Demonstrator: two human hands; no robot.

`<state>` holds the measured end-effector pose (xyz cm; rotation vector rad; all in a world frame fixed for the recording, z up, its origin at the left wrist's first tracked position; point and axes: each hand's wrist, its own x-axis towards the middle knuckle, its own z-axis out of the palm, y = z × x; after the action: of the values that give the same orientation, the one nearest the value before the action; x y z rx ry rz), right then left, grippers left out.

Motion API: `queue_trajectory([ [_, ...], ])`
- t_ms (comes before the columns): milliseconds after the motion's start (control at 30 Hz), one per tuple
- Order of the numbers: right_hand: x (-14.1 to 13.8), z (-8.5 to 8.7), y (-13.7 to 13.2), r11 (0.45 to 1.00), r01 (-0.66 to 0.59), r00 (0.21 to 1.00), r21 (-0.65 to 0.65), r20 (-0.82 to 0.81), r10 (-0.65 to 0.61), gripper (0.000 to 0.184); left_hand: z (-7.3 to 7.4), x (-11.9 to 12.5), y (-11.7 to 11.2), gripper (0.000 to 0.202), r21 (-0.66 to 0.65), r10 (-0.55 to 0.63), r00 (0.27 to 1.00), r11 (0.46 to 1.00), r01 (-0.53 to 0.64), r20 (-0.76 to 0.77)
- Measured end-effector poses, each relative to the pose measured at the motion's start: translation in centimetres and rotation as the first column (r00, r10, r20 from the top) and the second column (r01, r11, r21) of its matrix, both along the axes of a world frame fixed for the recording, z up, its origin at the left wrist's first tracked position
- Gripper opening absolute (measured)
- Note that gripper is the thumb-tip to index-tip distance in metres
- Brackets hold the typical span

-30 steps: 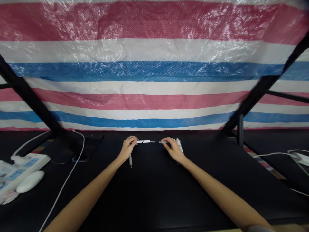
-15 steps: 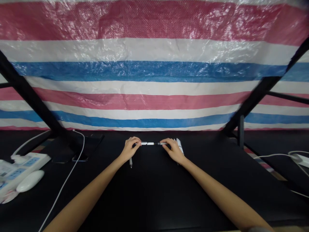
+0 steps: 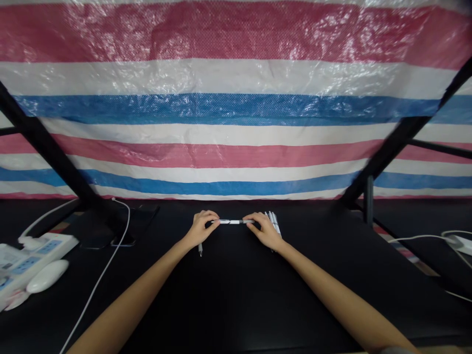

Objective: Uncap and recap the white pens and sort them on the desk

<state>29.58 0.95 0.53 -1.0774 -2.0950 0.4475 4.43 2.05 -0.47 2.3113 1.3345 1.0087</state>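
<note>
My left hand (image 3: 199, 229) and my right hand (image 3: 264, 230) pinch the two ends of a thin white pen (image 3: 233, 221), held level just above the black table (image 3: 236, 290). Both hands have their fingers closed on it. A second pen (image 3: 199, 248) sticks out under my left hand, its tip pointing toward me. A small bunch of white pens (image 3: 273, 222) lies right beside my right hand, partly hidden by it.
At the left edge lie a white power strip (image 3: 25, 255), a white mouse-shaped object (image 3: 47, 276) and a white cable (image 3: 99, 275). A dark phone (image 3: 125, 231) lies at back left. Black frame bars (image 3: 44, 147) cross a striped tarp. More white cables (image 3: 442, 238) are at right.
My hands have drawn closer together along the pen, so less of it shows between them. The pen sits slightly lower than before.
</note>
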Motion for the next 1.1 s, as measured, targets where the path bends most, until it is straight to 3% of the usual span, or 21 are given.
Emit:
queue_trajectory([
  [433, 0.0, -0.1, 0.0, 0.999, -0.037, 0.998, -0.021, -0.047, 0.036, 0.013, 0.2, -0.1, -0.2, 0.017, 0.012, -0.014, 1.0, 1.0, 0.014, -0.016],
  [767, 0.0, -0.1, 0.1, 0.987, -0.106, 0.988, -0.119, -0.123, 0.092, 0.02, 0.3, 0.1, -0.3, 0.017, -0.001, -0.037, 0.999, 0.999, 0.037, -0.003],
  [933, 0.0, 0.0, 0.2, 0.975, -0.121, 0.978, -0.189, -0.192, 0.084, 0.018, 1.5, 0.7, -1.2, 0.022, -0.081, -0.115, 0.989, 0.991, 0.107, -0.096],
  [1100, -0.6, 0.9, -0.6, 0.969, -0.087, 0.981, -0.231, -0.189, 0.043, 0.018, 3.1, 2.1, -2.4, 0.028, -0.205, -0.255, 0.966, 0.949, 0.241, -0.045],
])
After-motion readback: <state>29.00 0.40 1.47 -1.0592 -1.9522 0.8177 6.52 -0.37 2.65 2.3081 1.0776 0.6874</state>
